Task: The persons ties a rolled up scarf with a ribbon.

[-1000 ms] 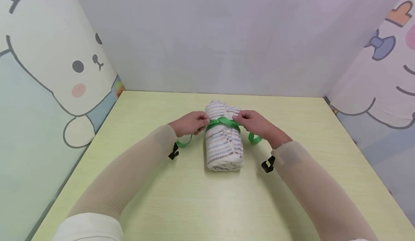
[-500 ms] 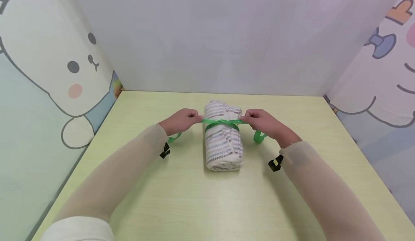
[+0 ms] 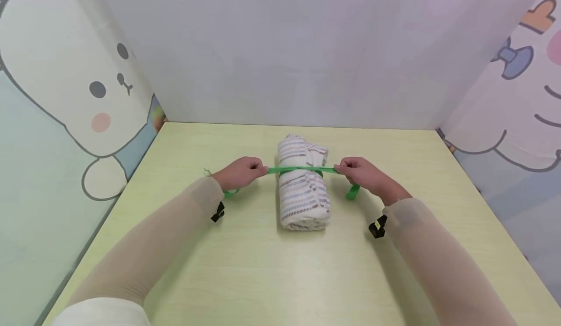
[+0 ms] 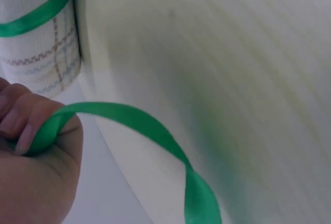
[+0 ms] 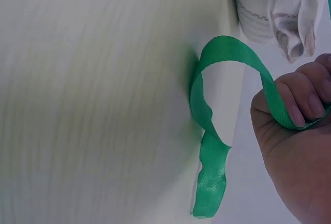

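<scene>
A rolled white towel [image 3: 302, 199] with striped bands lies lengthwise on the table, its near end showing the coil. Round its middle runs a green ribbon [image 3: 287, 169], crossed or knotted on top and stretched taut to both sides. My left hand [image 3: 242, 173] grips one end of it left of the roll, fingers curled; the loose tail hangs past the palm in the left wrist view. On the other side my right hand [image 3: 361, 175] holds the opposite end in curled fingers. Its tail loops down and twists in the right wrist view. Both hands are apart from the towel.
The pale wood table [image 3: 280, 277] extends on all sides of the roll. A plain grey wall [image 3: 280, 53] stands behind it, with cartoon-printed panels at left and right. Small black devices sit under both wrists.
Both hands have drawn outward from the towel, pulling the ribbon straight and tight across its top. The hands also sit slightly lower now. The towel has barely moved.
</scene>
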Available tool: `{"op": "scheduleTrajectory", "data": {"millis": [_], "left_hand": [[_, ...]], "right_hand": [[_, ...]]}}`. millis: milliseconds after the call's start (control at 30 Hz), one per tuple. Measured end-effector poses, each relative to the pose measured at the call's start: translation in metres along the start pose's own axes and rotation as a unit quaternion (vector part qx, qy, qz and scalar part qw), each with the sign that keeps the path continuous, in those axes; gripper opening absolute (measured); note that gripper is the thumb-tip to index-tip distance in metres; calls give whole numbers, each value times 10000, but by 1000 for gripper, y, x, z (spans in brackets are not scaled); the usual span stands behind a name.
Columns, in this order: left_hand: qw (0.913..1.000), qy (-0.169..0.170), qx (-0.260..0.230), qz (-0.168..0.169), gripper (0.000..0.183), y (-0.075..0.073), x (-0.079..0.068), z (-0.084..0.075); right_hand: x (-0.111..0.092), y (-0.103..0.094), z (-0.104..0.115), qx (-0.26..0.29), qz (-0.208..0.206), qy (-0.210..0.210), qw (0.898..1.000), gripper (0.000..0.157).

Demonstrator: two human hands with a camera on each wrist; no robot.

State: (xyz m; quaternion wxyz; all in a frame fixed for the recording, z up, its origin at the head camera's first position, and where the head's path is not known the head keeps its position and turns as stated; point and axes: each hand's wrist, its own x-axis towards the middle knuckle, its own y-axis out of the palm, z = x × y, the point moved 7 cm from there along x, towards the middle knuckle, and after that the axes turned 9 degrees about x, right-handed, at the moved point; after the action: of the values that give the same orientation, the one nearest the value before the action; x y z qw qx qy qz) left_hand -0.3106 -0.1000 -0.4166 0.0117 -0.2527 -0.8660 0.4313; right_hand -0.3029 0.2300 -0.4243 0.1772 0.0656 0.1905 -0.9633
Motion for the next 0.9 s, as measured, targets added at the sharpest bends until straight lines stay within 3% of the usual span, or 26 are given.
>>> {"op": "scheduleTrajectory", "data": {"millis": [100, 233, 433, 700, 900], "left_hand": [[10000, 12, -90, 14, 45, 1, 0, 1], [9991, 14, -427, 76, 45, -3, -1, 5], [9937, -67, -1106, 170, 46, -21, -12, 14], [9960, -148, -877, 34, 47, -55, -34, 28], [9984, -304, -485, -44, 47, -69, -46, 39]], "right_hand": [[0, -1, -1, 256, 12, -108, 9996, 46], [-3, -3, 4, 1051, 255, -328, 9936, 47], [-11, -15, 15, 1689, 609, -505, 9825, 45], [-22, -38, 20, 1154, 723, -434, 9897, 40], [-31, -62, 12, 383, 458, -33, 9982, 38]]}}
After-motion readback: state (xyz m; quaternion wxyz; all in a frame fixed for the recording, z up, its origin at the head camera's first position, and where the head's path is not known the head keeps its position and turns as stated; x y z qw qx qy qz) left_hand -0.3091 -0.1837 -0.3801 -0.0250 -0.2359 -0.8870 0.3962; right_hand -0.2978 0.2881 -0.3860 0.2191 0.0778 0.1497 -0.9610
